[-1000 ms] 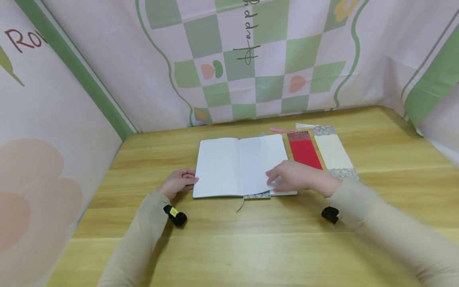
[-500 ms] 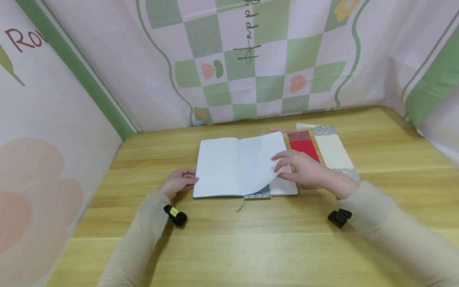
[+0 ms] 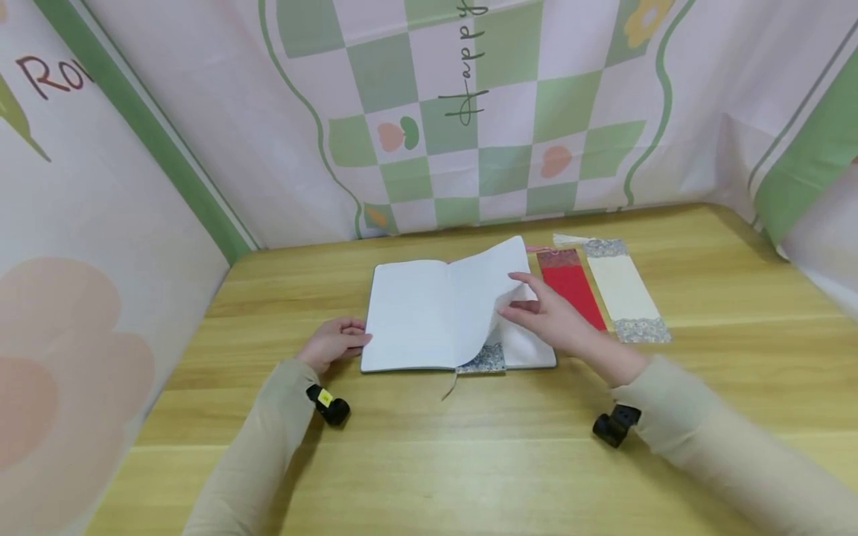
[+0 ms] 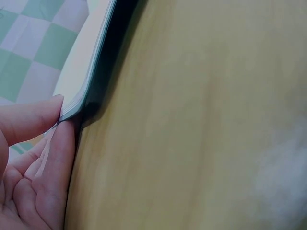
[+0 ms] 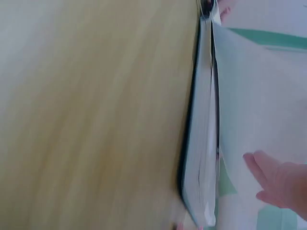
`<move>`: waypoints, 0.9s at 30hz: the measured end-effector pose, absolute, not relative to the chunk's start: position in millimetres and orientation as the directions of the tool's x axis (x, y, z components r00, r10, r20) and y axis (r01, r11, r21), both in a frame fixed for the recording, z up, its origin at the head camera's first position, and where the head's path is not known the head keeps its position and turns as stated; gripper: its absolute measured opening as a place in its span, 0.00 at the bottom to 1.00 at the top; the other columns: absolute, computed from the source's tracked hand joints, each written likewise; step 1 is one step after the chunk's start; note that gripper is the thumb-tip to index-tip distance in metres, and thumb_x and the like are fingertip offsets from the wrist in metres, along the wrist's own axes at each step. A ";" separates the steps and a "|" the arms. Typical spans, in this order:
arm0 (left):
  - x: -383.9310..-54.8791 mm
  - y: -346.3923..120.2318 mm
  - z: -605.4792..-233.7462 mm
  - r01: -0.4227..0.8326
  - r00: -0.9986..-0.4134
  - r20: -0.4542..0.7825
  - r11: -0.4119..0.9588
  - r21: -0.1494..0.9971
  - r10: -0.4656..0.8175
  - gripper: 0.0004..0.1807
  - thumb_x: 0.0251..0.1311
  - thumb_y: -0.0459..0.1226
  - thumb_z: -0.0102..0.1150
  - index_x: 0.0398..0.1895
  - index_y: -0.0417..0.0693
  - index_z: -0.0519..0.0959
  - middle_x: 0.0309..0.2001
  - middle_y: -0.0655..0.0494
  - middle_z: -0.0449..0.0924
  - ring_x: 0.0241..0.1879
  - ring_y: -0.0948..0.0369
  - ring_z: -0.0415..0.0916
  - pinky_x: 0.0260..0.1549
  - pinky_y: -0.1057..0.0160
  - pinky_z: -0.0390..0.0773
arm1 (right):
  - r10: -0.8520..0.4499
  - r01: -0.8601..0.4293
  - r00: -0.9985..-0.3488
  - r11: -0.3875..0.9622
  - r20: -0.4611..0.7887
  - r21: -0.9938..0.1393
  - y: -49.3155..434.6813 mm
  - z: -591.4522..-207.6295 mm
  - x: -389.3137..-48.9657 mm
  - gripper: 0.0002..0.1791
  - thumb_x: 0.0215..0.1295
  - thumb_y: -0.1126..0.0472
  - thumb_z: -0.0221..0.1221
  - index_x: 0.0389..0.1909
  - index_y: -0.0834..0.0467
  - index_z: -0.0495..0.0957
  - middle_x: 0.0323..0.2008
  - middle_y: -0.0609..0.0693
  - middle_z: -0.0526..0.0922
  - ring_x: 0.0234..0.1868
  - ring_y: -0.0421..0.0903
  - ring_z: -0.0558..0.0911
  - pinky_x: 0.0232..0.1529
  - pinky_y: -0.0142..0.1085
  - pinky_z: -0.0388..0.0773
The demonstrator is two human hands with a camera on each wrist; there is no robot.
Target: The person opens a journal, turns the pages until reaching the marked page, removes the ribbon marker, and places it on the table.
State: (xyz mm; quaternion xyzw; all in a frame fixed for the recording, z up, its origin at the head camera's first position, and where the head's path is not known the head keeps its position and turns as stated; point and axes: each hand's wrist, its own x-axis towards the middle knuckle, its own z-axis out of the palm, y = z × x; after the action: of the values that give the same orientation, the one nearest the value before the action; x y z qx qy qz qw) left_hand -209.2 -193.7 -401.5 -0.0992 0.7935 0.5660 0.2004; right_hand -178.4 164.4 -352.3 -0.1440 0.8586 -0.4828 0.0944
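An open notebook [image 3: 407, 316] with blank white pages and a dark cover lies on the table. My left hand [image 3: 333, 344] pinches its left edge, thumb on the page side and a finger against the cover in the left wrist view. My right hand [image 3: 553, 316] is at the right-hand page [image 3: 479, 298], which is raised and curls leftward. Its fingers are extended, thumb and fingertips apart at the page's outer edge. Beneath the raised page, a blue-and-white floral bookmark [image 3: 484, 361] lies on the notebook, its upper part hidden. A thin grey ribbon [image 3: 450, 385] hangs from the spine.
Right of the notebook lie a red bookmark [image 3: 570, 286] with a patterned end and a cream bookmark [image 3: 623, 286] with floral ends and a white tassel [image 3: 571, 239]. The wooden table [image 3: 429, 461] meets a printed curtain [image 3: 503, 171] at the back.
The right-hand page has risen and curled to the left, uncovering more of the floral bookmark. My right hand moved right and up, then back left with the page. My left hand has stayed put.
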 end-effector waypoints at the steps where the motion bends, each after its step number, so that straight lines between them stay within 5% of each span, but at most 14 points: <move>1: -208.9 -193.7 -401.4 -0.383 -0.900 -0.430 0.342 0.858 0.070 0.21 0.62 0.30 0.57 0.58 0.33 0.68 0.44 0.49 0.78 0.39 0.64 0.75 0.50 0.61 0.79 | -0.341 -0.153 -0.940 0.473 -0.020 -0.868 161.0 -352.5 -178.0 0.38 0.68 0.54 0.56 0.72 0.59 0.48 0.71 0.65 0.50 0.65 0.63 0.67 0.60 0.55 0.70; 7: -208.2 -194.2 -402.4 -0.378 -0.900 -0.429 0.358 0.854 0.073 0.21 0.62 0.30 0.57 0.58 0.33 0.68 0.46 0.47 0.78 0.40 0.64 0.76 0.50 0.62 0.79 | -0.328 -0.173 -0.942 0.276 0.077 -0.946 138.8 -352.2 -176.7 0.37 0.68 0.59 0.55 0.72 0.57 0.47 0.72 0.62 0.46 0.65 0.61 0.65 0.62 0.55 0.68; 12: -208.2 -194.1 -402.2 -0.372 -0.904 -0.421 0.358 0.857 0.068 0.21 0.63 0.30 0.56 0.58 0.33 0.68 0.47 0.46 0.78 0.40 0.63 0.76 0.50 0.62 0.79 | -0.367 -0.192 -0.923 0.186 0.113 -0.964 122.7 -351.7 -178.6 0.44 0.70 0.61 0.53 0.74 0.54 0.33 0.73 0.61 0.46 0.67 0.61 0.63 0.63 0.56 0.66; 15: -208.1 -193.6 -401.3 -0.367 -0.906 -0.417 0.357 0.859 0.073 0.21 0.63 0.30 0.56 0.58 0.33 0.68 0.47 0.46 0.78 0.40 0.64 0.76 0.49 0.62 0.79 | -0.429 -0.205 -0.899 0.226 0.092 -0.952 115.0 -352.4 -179.3 0.42 0.72 0.59 0.49 0.74 0.54 0.30 0.73 0.62 0.47 0.67 0.61 0.62 0.65 0.56 0.63; 27: -208.1 -194.6 -402.7 -0.339 -0.915 -0.395 0.374 0.863 0.083 0.20 0.62 0.30 0.57 0.56 0.31 0.68 0.44 0.50 0.77 0.38 0.66 0.74 0.44 0.66 0.80 | -0.620 -0.384 -0.785 0.491 -0.005 -0.782 91.2 -361.1 -180.6 0.38 0.73 0.45 0.45 0.74 0.59 0.45 0.74 0.58 0.47 0.73 0.59 0.52 0.71 0.54 0.50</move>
State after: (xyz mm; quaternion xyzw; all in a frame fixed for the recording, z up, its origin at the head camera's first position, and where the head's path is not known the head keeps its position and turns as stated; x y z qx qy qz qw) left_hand -208.1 -194.6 -402.7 -0.0796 0.8067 0.5538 0.1904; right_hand -180.6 91.2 -361.1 -0.2946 0.8514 -0.4093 0.1443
